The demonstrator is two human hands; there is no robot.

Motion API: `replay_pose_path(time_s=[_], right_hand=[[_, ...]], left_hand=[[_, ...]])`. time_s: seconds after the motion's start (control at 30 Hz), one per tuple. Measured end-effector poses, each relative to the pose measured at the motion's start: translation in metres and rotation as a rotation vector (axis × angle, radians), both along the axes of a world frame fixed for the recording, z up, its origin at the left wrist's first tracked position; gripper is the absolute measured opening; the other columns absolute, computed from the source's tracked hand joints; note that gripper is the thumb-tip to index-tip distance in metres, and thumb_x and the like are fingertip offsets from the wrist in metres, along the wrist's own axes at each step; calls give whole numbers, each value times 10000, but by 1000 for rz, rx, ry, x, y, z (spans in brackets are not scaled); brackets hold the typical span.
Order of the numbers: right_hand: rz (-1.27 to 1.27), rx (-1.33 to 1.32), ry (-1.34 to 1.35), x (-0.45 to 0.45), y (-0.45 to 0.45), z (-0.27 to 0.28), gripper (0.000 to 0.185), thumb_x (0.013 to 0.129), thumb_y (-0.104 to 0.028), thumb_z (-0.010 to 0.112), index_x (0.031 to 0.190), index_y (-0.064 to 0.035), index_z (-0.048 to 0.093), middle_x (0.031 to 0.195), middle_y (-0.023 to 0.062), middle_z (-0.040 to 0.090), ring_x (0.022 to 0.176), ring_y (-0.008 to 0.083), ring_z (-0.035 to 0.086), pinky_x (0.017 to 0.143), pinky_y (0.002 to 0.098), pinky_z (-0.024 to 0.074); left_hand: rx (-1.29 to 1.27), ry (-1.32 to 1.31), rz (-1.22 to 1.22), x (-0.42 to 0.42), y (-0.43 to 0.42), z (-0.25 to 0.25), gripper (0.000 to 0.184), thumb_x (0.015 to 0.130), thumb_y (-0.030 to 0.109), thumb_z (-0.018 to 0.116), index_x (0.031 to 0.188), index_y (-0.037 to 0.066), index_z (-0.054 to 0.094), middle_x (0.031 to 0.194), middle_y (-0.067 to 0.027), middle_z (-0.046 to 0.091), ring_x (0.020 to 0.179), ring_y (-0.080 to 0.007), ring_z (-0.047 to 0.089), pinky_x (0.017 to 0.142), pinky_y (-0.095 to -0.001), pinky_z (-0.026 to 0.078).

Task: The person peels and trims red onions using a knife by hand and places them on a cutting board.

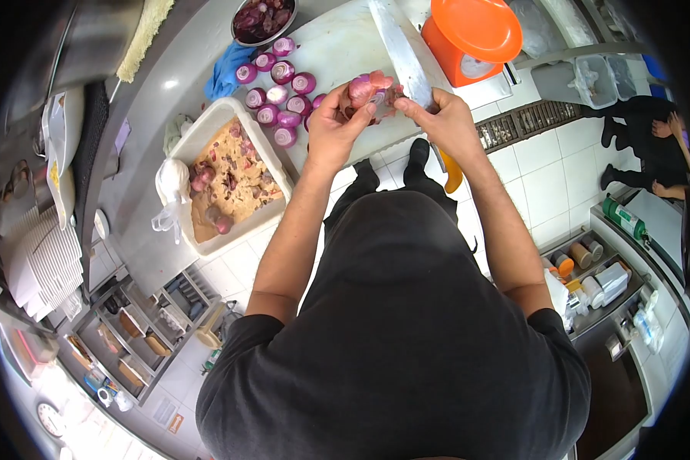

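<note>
Over the near edge of a white cutting board (330, 46), my left hand (337, 126) grips a red onion (366, 90) with loose papery skin. My right hand (439, 121) pinches the skin at the onion's right side. Beyond my right hand lies a large knife, its wide blade (399, 50) across the board and its yellow handle (452, 172) past the near edge. Several peeled red onions (282, 73) with cut ends stand in a group left of my hands. A white bin (278, 201) to the left holds a few unpeeled onions (201, 176) and scraps of skin.
An orange scale (475, 31) stands behind the board's right side. A metal bowl (264, 21) of dark red pieces and a blue cloth (226, 70) are at the back left. A knotted white bag (173, 182) touches the bin. Another person (644, 126) is at the far right.
</note>
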State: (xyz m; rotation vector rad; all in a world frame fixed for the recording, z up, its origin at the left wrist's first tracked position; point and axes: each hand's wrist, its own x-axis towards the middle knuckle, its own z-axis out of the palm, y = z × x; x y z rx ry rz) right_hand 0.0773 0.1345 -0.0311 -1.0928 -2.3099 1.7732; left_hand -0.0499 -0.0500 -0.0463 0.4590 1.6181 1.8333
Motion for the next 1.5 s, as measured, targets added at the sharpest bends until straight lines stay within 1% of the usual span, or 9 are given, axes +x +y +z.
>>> replay_pose_path(time_s=[0.17,0.37,0.5,0.67,0.77,0.87,0.97,1.07,1.5], right_hand=[[58,-72,9,-4,-1,2,685,782,-619,925,921,32,765,705,54,680,641,116,617,602,326,505],[89,-29,91,-12,-8,-1,651,788,-595,930,947,18,777,754,54,732,665,123,656,633,311,528],[51,-22,142,-15,-13,-4,642,815,-604,904,955,11,787,755,54,744,668,123,664,644,312,536],[-8,27,92,-21,-15,5,613,858,-595,874,919,9,790,710,44,730,655,116,663,626,309,531],[-35,-57,99,-22,-16,1,573,879,-556,873,901,11,790,677,33,706,624,107,650,589,304,511],[-52,-128,140,-23,-18,5,532,898,-520,873,844,-1,768,641,17,666,568,90,612,531,283,477],[-40,-196,130,-23,-18,5,521,912,-499,870,772,-19,724,609,1,627,516,73,566,478,257,439],[-24,-237,152,-24,-19,19,550,914,-515,863,724,-32,682,596,-3,607,501,72,559,455,249,436],[-13,-358,137,-26,-19,13,579,927,-543,839,746,-19,672,636,25,625,532,77,573,463,246,466]], left_hand=[[-1,81,-22,0,-3,-5,444,982,-15,749,1403,-29,609,1229,-87,743,1069,-121,695,894,-305,612],[65,137,-22,6,4,1,430,937,-23,773,1349,-18,652,1121,-34,741,1010,-89,681,846,-265,577],[-113,326,44,2,2,-10,419,884,35,836,1286,26,717,1061,-29,730,928,-84,673,790,-258,570],[-201,526,115,3,3,-12,416,836,72,871,1232,35,749,1053,-72,727,875,-117,684,751,-279,585],[-349,638,105,5,4,8,452,819,87,875,1246,37,738,1046,-86,726,873,-134,704,727,-287,590],[-273,524,177,7,6,-8,440,803,103,872,1214,36,729,1048,-107,727,905,-192,726,762,-325,596],[-297,609,173,5,8,-11,424,775,103,869,1167,40,721,1046,-125,718,929,-267,718,801,-370,589],[-368,790,145,4,9,5,382,834,56,870,1173,16,698,1009,-55,655,821,-93,660,705,-256,583],[-390,868,158,1,9,9,463,763,47,891,1185,45,701,1041,-83,645,945,-210,671,774,-333,597]])
